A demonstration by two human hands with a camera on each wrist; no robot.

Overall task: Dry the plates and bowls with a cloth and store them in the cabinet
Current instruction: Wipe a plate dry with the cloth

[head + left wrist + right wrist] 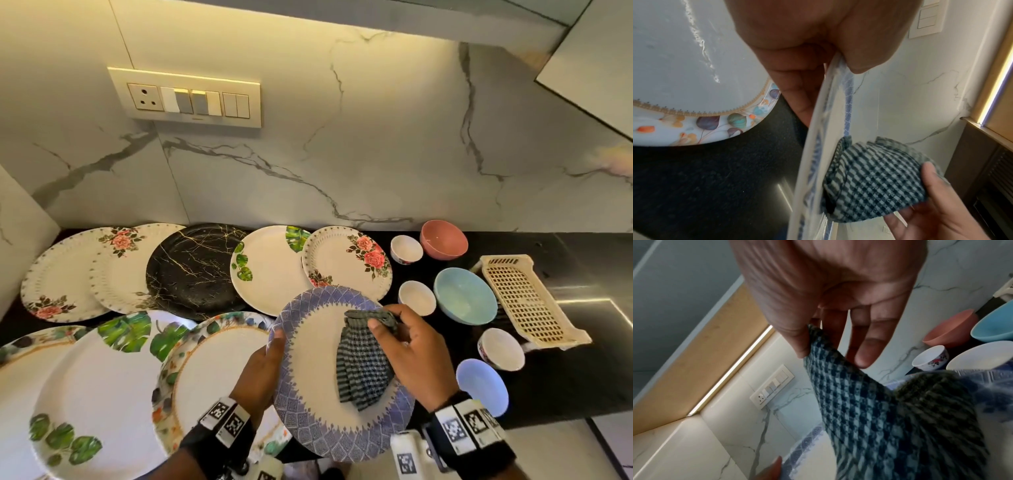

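Counter (565, 387) bowls (465, 295) behind hands' (416, 353) cloth (363, 366)

Plates (191, 270) overlapping along the counter (561, 383) back and left front, held plate (329, 373) at front centre with cloth (359, 366) on it, bowls (465, 295) right, basket (527, 301) toward the right edge.

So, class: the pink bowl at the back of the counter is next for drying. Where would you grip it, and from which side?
Pinch the pink bowl at its near rim, coming from above. It stands upright with its mouth open, and the small white bowl crowds its left side; the right side looks freer.
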